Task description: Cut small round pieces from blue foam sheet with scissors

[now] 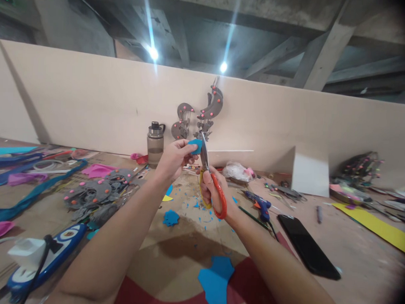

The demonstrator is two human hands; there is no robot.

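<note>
Between the thumb and fingers of my left hand (175, 157) is a small blue felt piece (196, 146), raised above the table. My right hand (217, 190) grips scissors (221, 197) with one red-orange and one yellow handle loop. Their blades point up, right beside the felt piece's right edge; whether they touch it I cannot tell. Below my hands lie a blue flower-shaped cutout (171, 218) and many tiny blue scraps (205, 214). A larger irregular blue felt sheet (216, 281) rests close to my body.
Left are grey felt pieces with pink dots (98, 190) and a blue power strip (49, 262). A water bottle (155, 143) stands by the partition (91, 99). On the right lie a glue gun (258, 205), a black phone (307, 246) and a yellow strip (374, 224).
</note>
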